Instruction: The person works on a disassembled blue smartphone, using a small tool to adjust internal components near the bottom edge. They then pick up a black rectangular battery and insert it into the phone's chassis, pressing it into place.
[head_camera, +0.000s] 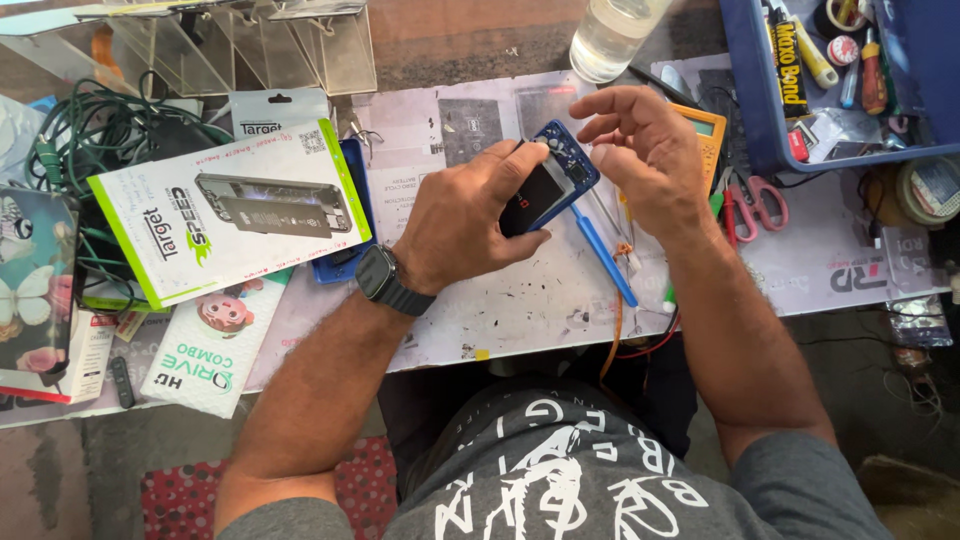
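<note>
My left hand (470, 215), with a dark watch on the wrist, grips an opened blue phone (555, 180) and holds it tilted above the white work mat (500, 300). Its inner parts and a black battery face up. My right hand (645, 150) hovers just right of the phone's top end. Its fingers are spread and curled, the fingertips close to the phone's upper corner, with nothing visible in them. A blue-handled tool (603, 255) lies on the mat under the hands.
White and green accessory boxes (225, 215) and tangled green cables (90, 130) lie at left. A blue tray (840, 80) of tools and tubes stands at top right. Red-handled scissors (755, 200), a yellow meter (708, 135) and a plastic bottle (612, 35) are nearby.
</note>
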